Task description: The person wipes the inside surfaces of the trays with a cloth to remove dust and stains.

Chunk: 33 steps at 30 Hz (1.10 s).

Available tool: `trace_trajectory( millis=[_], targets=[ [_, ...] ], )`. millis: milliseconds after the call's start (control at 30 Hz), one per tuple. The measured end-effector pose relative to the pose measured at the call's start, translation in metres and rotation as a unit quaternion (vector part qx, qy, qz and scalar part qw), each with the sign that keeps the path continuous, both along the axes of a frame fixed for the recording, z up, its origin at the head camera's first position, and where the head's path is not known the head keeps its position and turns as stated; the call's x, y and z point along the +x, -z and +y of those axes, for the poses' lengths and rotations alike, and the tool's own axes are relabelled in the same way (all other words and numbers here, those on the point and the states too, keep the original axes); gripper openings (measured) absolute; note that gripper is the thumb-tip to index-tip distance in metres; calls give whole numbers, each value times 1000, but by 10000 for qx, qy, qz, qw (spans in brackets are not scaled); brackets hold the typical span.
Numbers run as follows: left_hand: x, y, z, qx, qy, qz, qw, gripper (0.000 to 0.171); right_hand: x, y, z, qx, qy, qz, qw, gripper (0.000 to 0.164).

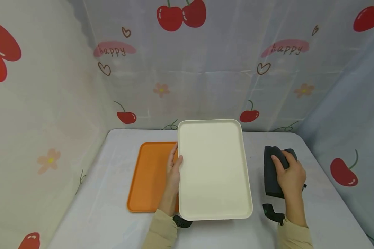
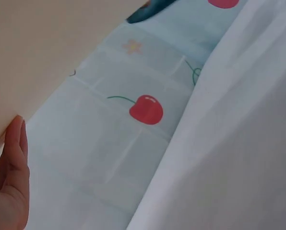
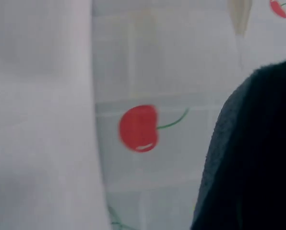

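Booth (image 1: 50,114) of cherry-print sheets (image 1: 202,83) round table (image 1: 112,193)

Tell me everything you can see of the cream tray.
The cream tray is rectangular, smooth and plastic-looking, with rounded corners and a low rim. The left hand grips its left edge, holding it raised above the table, inner face showing. From the head view it hides part of the orange tray.

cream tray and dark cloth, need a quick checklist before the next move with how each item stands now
1. Left hand holds the cream tray at its edge: ok.
2. Right hand holds the dark cloth: ok.
3. Dark cloth apart from the cream tray: ok.
4. Orange tray fully visible: not ok, the cream tray partly covers it in the head view.
5. Dark cloth lifted off the table: cannot tell.
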<state>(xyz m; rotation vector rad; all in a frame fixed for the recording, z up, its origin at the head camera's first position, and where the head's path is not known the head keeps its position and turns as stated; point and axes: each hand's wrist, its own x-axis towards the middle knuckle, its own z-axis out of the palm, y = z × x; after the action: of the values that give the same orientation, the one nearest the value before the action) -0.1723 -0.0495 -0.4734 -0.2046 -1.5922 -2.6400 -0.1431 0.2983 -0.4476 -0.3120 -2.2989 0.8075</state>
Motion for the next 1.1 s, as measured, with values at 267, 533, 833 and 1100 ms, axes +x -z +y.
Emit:
trace_trajectory(
  millis=[267,533,833,1100],
  targets=[
    [6,-6,0,104,355,274,9989,54,-2,-50,-23,-132,-174,988,9949,37],
    [9,-12,1,30,447,463,9979,53,-5,-85,-52,-112,-355,1215,9919,36],
    [10,-13,1,123,463,490,9976,53,-20,-89,-85,93,-524,885,9947,38],
    [13,-15,4,339,629,468,9963,56,-33,-77,-100,496,-318,758,9954,42]
  ],
)
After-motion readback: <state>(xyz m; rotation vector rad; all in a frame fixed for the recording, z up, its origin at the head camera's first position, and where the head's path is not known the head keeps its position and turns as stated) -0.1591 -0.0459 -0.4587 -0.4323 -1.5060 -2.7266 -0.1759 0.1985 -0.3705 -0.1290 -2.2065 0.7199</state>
